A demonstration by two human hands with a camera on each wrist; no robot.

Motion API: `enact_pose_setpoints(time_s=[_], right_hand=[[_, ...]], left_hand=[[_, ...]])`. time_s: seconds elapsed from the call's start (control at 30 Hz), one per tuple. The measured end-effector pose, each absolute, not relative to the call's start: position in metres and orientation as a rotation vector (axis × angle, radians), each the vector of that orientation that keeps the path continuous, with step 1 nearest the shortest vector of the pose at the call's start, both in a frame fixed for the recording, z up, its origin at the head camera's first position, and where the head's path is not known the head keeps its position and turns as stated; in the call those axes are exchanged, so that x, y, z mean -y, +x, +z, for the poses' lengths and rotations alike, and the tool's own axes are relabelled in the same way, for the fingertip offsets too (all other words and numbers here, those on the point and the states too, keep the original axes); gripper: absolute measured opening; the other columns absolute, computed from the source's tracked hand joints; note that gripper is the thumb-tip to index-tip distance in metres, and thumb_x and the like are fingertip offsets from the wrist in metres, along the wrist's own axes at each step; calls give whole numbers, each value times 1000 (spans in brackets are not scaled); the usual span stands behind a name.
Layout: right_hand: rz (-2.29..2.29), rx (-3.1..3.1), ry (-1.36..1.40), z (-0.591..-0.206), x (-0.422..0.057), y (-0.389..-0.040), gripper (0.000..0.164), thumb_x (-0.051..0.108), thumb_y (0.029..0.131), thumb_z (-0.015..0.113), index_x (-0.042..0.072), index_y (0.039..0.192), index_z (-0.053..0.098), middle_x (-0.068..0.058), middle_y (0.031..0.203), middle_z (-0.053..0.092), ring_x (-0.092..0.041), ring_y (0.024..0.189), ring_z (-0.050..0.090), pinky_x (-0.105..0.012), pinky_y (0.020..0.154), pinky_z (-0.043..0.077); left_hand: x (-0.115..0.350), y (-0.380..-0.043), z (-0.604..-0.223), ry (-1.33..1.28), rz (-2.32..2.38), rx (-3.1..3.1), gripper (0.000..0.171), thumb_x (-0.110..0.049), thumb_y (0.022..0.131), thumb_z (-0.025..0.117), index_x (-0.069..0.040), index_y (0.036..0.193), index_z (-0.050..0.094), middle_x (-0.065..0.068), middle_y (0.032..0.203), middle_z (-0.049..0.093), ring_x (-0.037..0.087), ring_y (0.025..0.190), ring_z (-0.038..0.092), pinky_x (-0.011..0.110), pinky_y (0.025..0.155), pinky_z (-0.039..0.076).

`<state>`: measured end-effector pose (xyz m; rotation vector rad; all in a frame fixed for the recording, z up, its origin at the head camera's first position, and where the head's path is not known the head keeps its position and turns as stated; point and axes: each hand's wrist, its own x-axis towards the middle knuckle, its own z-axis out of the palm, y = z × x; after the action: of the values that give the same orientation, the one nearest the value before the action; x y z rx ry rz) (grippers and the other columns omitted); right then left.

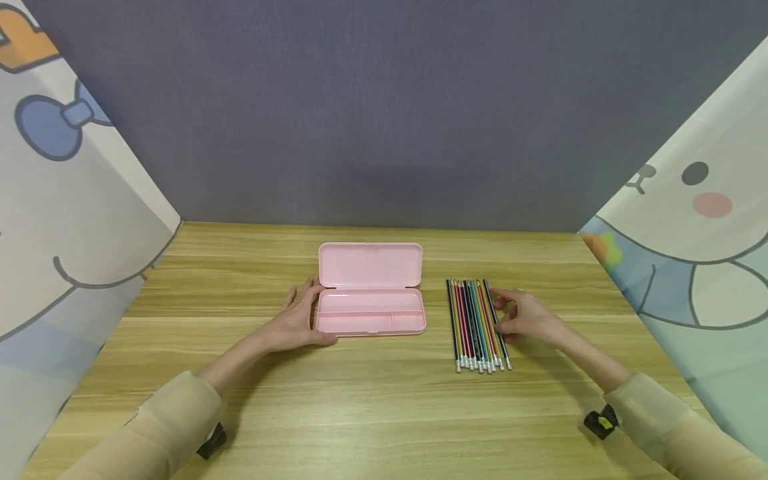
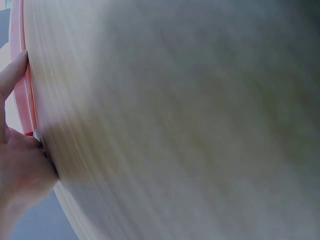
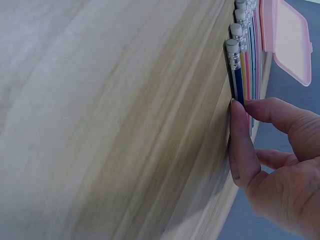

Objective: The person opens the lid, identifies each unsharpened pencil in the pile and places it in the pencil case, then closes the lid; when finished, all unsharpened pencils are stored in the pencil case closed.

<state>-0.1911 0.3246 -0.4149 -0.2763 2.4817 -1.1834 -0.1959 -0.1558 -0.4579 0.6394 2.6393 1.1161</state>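
Observation:
A pink pencil case (image 1: 371,300) lies with its lid raised, its lower half divided into compartments. My left hand (image 1: 294,327) holds its left end, the thumb along the front edge and the fingers near the hinge side. In the left wrist view, the left thumb touches the wall of the pencil case (image 2: 21,95). To the right of the case, several colored pencils (image 1: 474,327) lie side by side, eraser ends toward me. My right hand (image 1: 528,317) pinches the rightmost dark blue pencil (image 3: 238,85), which still lies on the table beside the others.
The wooden table (image 1: 360,407) meets a dark grey panel (image 1: 384,133) at the back. Cartoon-printed walls (image 1: 90,220) stand at both sides. Black wrist straps (image 1: 600,422) hang below the sleeves.

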Motion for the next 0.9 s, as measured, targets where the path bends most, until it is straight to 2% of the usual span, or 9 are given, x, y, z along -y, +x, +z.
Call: enact_pose_setpoints(time_s=[0.47, 0.73, 0.9], right_hand=[[-1205, -2459, -245, -417, -327, -195, 82, -8, 86, 71, -16, 154, 26, -31, 123, 53, -12, 75, 71, -33, 66, 65], [-1197, -2449, -219, -415, -325, -195, 84, -9, 83, 68, -15, 155, 25, -26, 119, 52, -10, 74, 66, -33, 64, 64], [-1220, -2423, -216, -412, -325, -194, 86, -10, 82, 68, -16, 155, 23, -27, 120, 50, -10, 73, 65, -33, 63, 64]], left_hand=[[155, -196, -458, 638, 1110, -2650, 96, -40, 77, 88, -4, 148, 32, 30, 170, 14, 47, 161, -2, 66, 127, -9], [155, -195, -457, 642, 1112, -2657, 96, -39, 77, 87, -4, 148, 32, 30, 170, 15, 47, 160, -1, 66, 127, -8], [155, -196, -457, 640, 1115, -2657, 96, -38, 77, 87, -3, 147, 32, 31, 169, 16, 48, 160, -1, 66, 127, -8]])
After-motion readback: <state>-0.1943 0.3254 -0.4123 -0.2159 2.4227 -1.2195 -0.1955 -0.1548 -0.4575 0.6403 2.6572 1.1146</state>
